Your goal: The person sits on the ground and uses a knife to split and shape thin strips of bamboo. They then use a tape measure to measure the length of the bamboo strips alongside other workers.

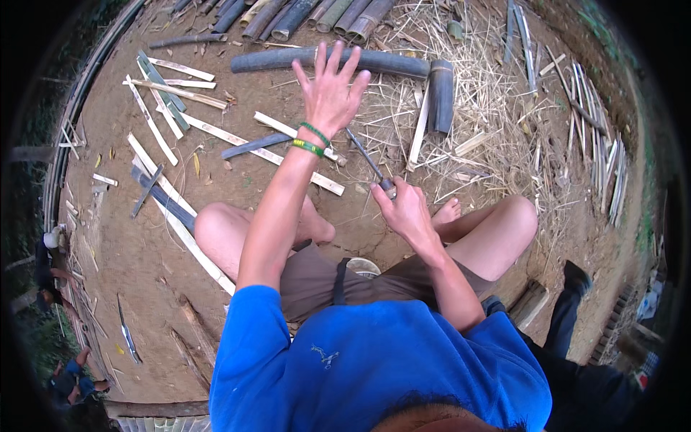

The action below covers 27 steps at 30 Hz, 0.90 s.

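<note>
My left hand (332, 97) is stretched forward with its fingers spread and nothing in it. It is above a long dark bamboo pole (399, 65) on the ground; I cannot tell whether it touches the pole. My right hand (409, 212) is closed round the handle of a knife (367, 156), whose narrow blade points forward and left. Ahead of the knife, a short dark bamboo piece (440, 97) lies against the pole's right end, with a pale split strip (419, 129) beside it. Under my left wrist are more split bamboo strips (270, 122).
Thin shavings (482, 101) cover the ground ahead and right. Several bamboo poles (295, 18) lie at the far edge. Split strips (158, 93) are scattered on the left, and a long blade (128, 331) lies near left. A person's dark-trousered leg (565, 317) is close behind on the right.
</note>
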Motion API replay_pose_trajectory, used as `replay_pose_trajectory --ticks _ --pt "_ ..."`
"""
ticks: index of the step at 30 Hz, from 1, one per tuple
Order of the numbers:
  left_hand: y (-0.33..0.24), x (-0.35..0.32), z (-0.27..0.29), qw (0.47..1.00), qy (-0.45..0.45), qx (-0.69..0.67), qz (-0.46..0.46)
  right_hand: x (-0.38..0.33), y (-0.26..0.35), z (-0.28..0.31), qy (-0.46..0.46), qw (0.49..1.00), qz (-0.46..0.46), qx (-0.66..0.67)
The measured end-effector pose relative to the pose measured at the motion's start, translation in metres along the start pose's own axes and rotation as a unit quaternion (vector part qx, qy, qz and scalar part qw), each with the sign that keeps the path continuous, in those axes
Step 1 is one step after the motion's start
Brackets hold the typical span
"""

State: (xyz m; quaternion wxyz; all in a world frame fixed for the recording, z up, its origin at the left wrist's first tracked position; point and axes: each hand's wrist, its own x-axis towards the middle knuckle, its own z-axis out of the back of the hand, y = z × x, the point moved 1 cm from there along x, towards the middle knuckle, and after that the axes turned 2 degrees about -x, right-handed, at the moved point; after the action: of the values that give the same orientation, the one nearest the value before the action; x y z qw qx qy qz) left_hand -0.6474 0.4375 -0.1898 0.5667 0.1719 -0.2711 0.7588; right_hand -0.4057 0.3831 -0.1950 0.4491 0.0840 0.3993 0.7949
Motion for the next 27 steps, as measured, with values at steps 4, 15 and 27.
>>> replay_pose_trajectory --ticks 4,15,27 --pt "-0.013 0.005 0.014 0.992 -0.113 -0.060 0.006 0.006 -0.018 -0.002 -0.008 1.000 -0.010 -0.004" --pt "-0.028 -0.136 0.012 0.952 0.019 -0.259 0.164 0.027 -0.024 -0.002 0.019 1.000 -0.014 -0.004" --pt "-0.012 -0.129 0.008 0.950 0.017 -0.272 0.153 0.163 -0.194 -0.109 0.080 0.979 -0.145 -0.117"
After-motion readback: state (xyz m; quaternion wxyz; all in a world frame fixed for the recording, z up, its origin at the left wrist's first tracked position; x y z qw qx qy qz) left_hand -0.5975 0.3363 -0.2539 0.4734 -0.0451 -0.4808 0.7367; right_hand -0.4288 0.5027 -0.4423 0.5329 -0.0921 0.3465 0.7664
